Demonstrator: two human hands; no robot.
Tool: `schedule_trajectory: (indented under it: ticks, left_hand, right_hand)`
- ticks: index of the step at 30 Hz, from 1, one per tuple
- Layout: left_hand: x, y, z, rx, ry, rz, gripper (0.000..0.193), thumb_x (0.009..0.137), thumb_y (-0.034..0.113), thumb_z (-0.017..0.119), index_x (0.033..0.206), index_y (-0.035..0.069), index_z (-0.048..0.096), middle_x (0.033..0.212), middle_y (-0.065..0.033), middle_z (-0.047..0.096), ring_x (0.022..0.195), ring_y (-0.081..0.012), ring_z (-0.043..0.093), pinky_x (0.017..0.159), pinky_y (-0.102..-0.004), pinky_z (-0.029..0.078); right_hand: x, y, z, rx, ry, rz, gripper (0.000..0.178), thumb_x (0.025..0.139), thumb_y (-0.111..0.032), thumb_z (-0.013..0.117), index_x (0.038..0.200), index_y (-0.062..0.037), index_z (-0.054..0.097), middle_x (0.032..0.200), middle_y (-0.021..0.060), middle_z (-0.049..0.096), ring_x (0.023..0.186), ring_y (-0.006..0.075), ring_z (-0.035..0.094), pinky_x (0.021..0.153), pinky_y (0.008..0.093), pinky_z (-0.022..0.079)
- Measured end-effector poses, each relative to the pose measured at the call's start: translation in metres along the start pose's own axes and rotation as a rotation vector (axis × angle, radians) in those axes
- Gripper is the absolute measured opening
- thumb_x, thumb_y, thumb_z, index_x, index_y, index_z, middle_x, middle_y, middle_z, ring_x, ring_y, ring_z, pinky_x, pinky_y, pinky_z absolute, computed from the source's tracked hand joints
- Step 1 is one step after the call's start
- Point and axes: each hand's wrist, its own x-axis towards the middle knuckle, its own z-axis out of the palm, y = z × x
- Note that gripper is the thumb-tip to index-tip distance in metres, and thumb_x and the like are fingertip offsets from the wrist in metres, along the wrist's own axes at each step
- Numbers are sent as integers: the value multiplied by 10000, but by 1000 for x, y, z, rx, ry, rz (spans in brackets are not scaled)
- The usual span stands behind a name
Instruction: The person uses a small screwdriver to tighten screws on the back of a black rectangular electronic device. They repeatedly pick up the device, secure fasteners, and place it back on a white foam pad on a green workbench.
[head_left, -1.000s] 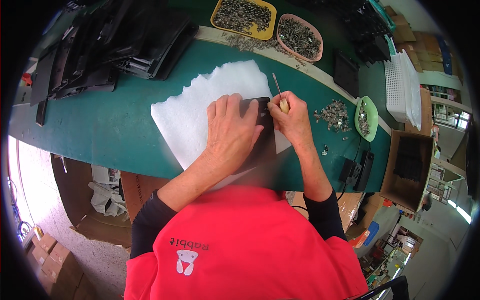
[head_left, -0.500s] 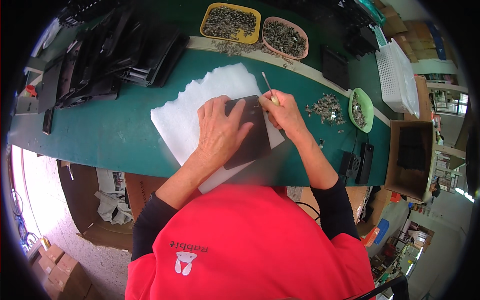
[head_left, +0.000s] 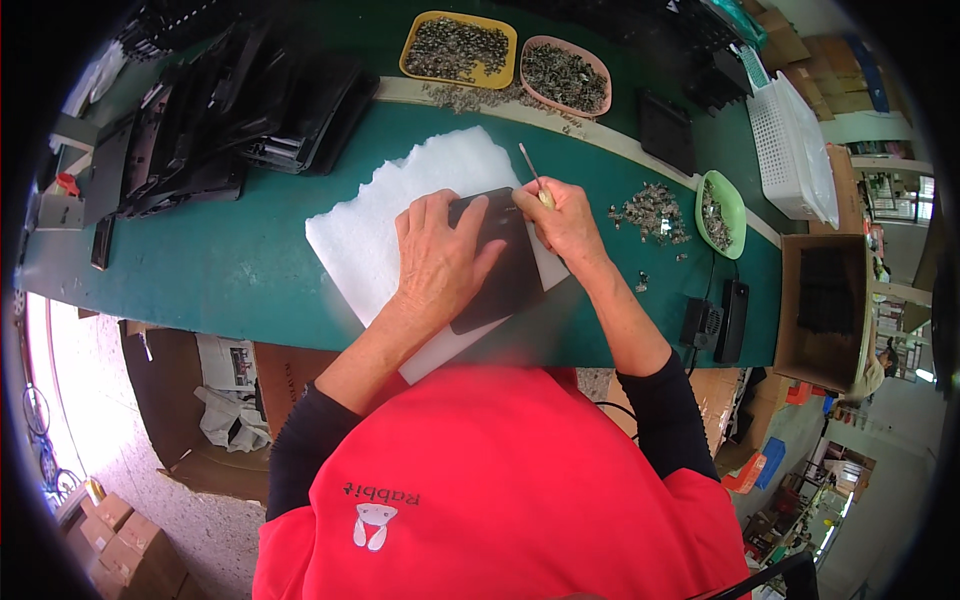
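Note:
A dark flat panel (head_left: 508,270) with rounded corners lies at a slant on a white foam sheet (head_left: 355,235) in front of me. My left hand (head_left: 436,258) rests on its left part, fingers spread and thumb out, holding it against the foam. At the panel's far right corner, my right hand (head_left: 568,230) is closed round a screwdriver (head_left: 530,166). The yellowish handle sits in the fist, and the thin metal shaft points up and away. What the lower end of the tool touches is hidden by my fingers.
Small metal parts fill a yellow tray (head_left: 410,62), a pink tray (head_left: 526,85) and a green bowl (head_left: 735,215). A loose pile of them (head_left: 652,212) lies at right. Black plastic housings (head_left: 300,125) are stacked at left. Black adapters (head_left: 733,320) stand near the right edge.
The screwdriver's shaft has tipped slightly to the left in my right hand. Both hands keep almost the same place on the panel; the whole view has shifted a little.

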Motion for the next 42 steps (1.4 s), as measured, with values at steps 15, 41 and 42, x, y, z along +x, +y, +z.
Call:
schedule_trajectory:
  ticks: [15,41,42]
  left_hand:
    - [13,9,-22,126,-158,-145,481,787,281,782,1206,87,646,986,-125,577,929,-304,589,815,-410,454]
    - [19,8,-15,-14,-224,-196,312,814,247,726,1023,26,659,898,-119,630,823,-303,647,682,-408,532]
    - [20,8,-16,-16,-246,-211,339,818,254,725,1056,21,661,915,-118,637,842,-307,650,695,-407,533]
  right_hand:
    - [-22,-5,-1,-414,156,-367,225,948,-161,562,1122,-35,627,832,198,666,758,385,661,685,437,516]
    - [-54,-31,10,-1235,-135,-534,511,789,-32,618,1285,69,549,721,161,654,588,274,678,536,354,550]
    - [-54,-36,8,-1259,-151,-555,505,783,-31,618,1272,80,555,712,161,652,583,267,678,527,348,548]
